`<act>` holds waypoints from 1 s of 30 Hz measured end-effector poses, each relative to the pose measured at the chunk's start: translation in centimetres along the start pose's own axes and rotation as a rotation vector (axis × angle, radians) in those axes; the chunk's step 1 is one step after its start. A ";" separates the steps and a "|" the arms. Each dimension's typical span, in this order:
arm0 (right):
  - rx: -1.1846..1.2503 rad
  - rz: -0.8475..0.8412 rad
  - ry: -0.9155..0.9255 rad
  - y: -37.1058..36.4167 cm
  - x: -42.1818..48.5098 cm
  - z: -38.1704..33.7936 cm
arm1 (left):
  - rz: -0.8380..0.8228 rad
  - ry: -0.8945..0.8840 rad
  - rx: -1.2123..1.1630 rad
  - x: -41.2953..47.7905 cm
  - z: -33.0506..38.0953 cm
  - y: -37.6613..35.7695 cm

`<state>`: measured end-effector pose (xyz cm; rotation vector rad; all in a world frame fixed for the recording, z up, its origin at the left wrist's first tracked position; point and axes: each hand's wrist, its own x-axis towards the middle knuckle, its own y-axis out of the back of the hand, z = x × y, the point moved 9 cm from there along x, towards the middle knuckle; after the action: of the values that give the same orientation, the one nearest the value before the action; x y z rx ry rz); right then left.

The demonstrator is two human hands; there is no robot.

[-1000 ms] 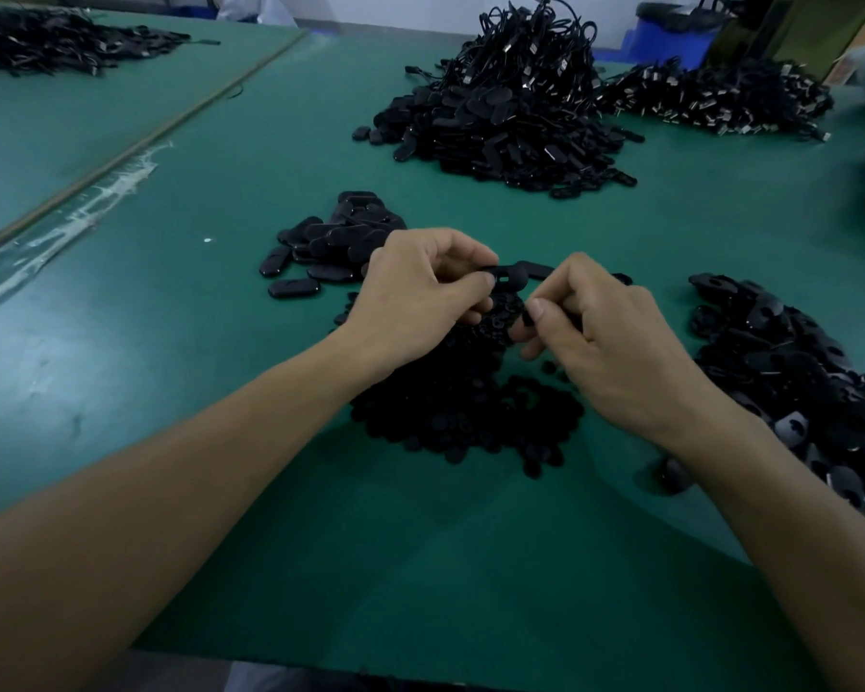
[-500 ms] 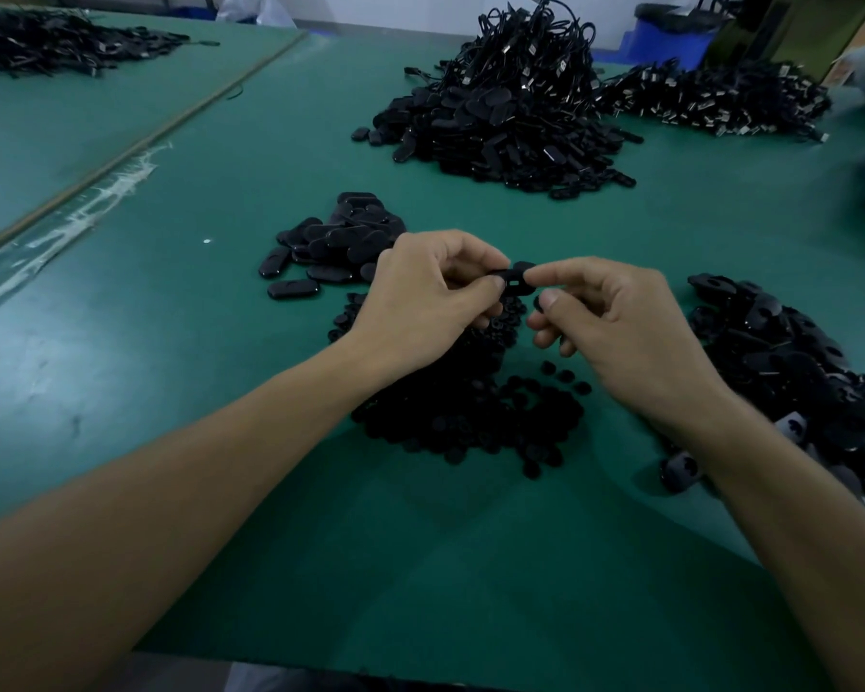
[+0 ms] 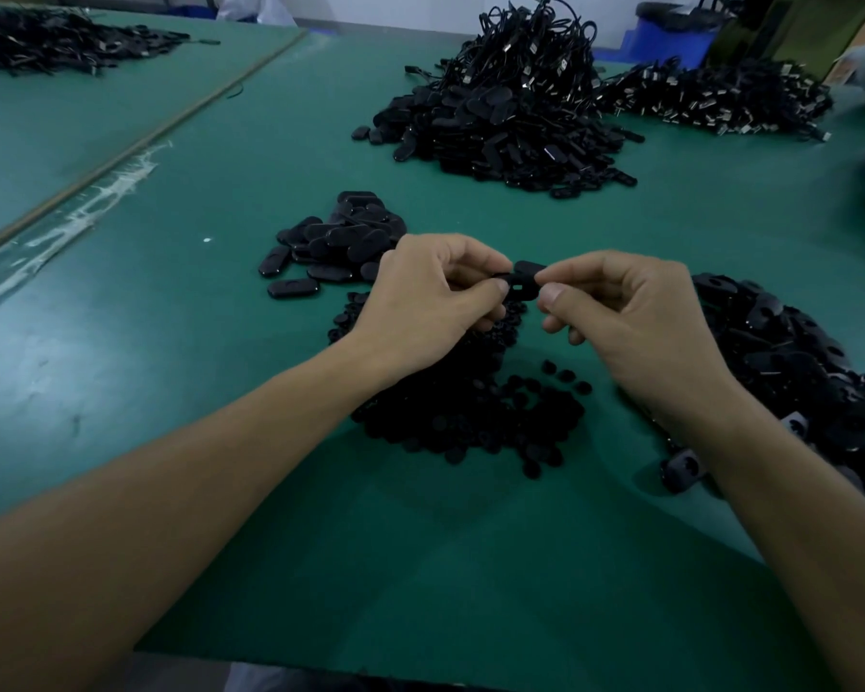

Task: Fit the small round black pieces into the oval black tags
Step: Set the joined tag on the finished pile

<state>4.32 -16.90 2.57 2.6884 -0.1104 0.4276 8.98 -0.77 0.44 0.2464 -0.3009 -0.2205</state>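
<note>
An oval black tag is held above the green table between both hands. My left hand pinches its left end with thumb and fingers. My right hand pinches its right end with thumb and forefinger. Whether a round piece sits in the tag is hidden by the fingertips. Under the hands lies a heap of small round black pieces. A pile of oval tags with holes lies to the right. A smaller group of oval tags lies to the left, beyond my left hand.
A big heap of black tags with cords sits at the back middle, another heap at the back right, and one on the neighbouring table at far left. A blue bin stands behind. The table's front edge is close.
My right hand has come up from the heap of round pieces and now pinches the tag's right end. My left hand has stayed in place holding the tag.
</note>
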 end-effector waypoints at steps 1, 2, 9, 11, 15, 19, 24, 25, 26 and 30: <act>0.006 -0.003 0.002 0.0 0.0 -0.1 | -0.002 0.000 -0.002 0.0 0.0 0.0; 0.008 -0.008 0.004 -0.1 -0.1 -0.1 | -0.004 -0.002 -0.003 0.0 0.1 -0.1; -0.002 0.038 -0.003 0.1 -0.2 -0.3 | -0.026 -0.036 0.003 -0.3 0.8 -0.4; 0.004 0.016 -0.010 -0.2 -0.2 -0.3 | -0.032 -0.045 0.003 -0.3 1.0 -0.5; -0.006 0.023 0.011 -0.4 -0.3 -0.4 | -0.031 -0.070 0.012 -0.4 1.3 -0.6; -0.027 0.057 0.028 -0.5 -0.4 -0.4 | -0.027 -0.093 0.038 -0.4 1.6 -0.6; -0.069 0.085 0.027 -0.3 -0.5 -0.4 | -0.023 -0.132 0.099 -0.6 1.9 -0.6; -0.070 0.091 0.025 -0.3 -0.5 -0.4 | -0.019 -0.139 0.111 -0.6 2.0 -0.6; -0.073 0.095 0.023 -0.2 -0.4 -0.4 | -0.015 -0.145 0.121 -0.6 2.1 -0.6; -0.109 0.098 0.038 -0.2 -0.5 -0.5 | -0.020 -0.149 0.133 -0.7 2.2 -0.7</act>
<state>3.72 -16.51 2.79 2.5741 -0.2478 0.4885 7.52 -1.72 2.13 0.3657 -0.4613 -0.2389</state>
